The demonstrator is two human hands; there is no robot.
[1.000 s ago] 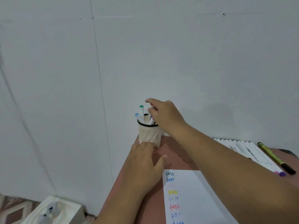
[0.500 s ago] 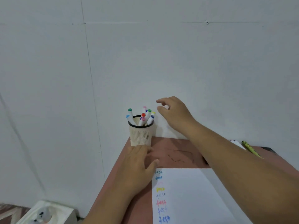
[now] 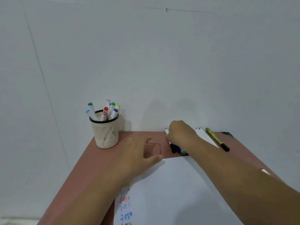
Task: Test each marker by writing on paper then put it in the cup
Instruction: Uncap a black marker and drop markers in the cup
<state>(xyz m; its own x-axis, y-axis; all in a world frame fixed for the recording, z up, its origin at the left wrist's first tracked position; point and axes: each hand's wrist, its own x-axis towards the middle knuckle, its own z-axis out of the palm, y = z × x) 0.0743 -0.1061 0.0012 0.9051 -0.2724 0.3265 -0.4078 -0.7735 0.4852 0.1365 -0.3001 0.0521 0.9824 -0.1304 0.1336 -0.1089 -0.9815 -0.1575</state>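
Several capped white-barrelled markers (image 3: 103,112), with green, blue, pink, red and yellow cap ends, stand tilted in a cream mesh plastic cup with a black rim (image 3: 105,132) at the far left corner of the reddish-brown tabletop (image 3: 90,159), close to the pale wall (image 3: 146,62). Head view: the left hand (image 3: 138,153) lies palm down on the tabletop at the far left corner of the white paper sheet (image 3: 170,192), fingers straight and close together, thumb stretched toward the paper edge; it holds nothing. Coloured "test" marks run down the sheet's left margin, partly hidden by the left forearm. The right hand (image 3: 180,133) reaches to the row of untested white markers lying on the table (image 3: 203,135) near the wall; its fingers are curled down over the row's left end, and whether they pinch a marker cannot be told. Dark, blue and green cap ends (image 3: 178,150) show below the wrist. One yellow-green marker with a black cap (image 3: 217,139) lies just right of the row, apart from the hand.
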